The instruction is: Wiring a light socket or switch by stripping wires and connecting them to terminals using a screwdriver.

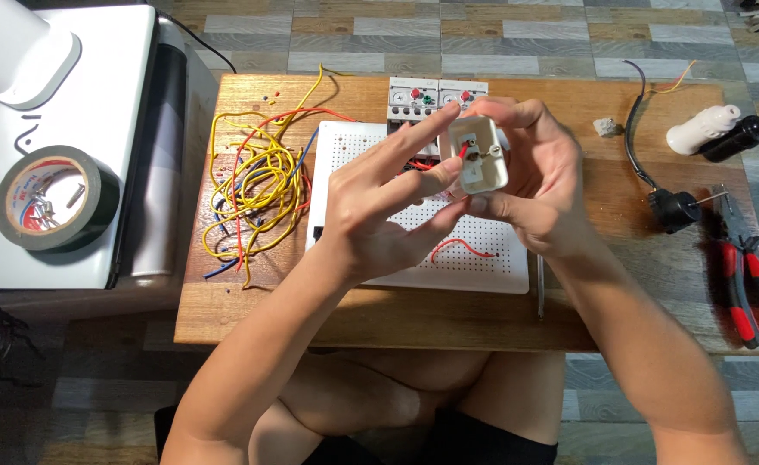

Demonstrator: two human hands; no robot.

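Both hands hold a small white plastic switch box (479, 155) above a white perforated board (483, 267). My right hand (539, 185) cups the box from the right and behind. My left hand (388, 202) grips its left side, with the forefinger along the top edge. A short red wire (463, 151) sticks out of the box's open face. Another red wire (461, 247) lies curved on the board below the hands.
A tangle of yellow, red and blue wires (254, 185) lies left of the board on the low wooden table (379, 319). Two grey relay units (414, 99) stand behind. Right: black plug with cord (672, 209), red-handled pliers (749, 288), white and black cylinders (719, 131). Left: tape roll (52, 198).
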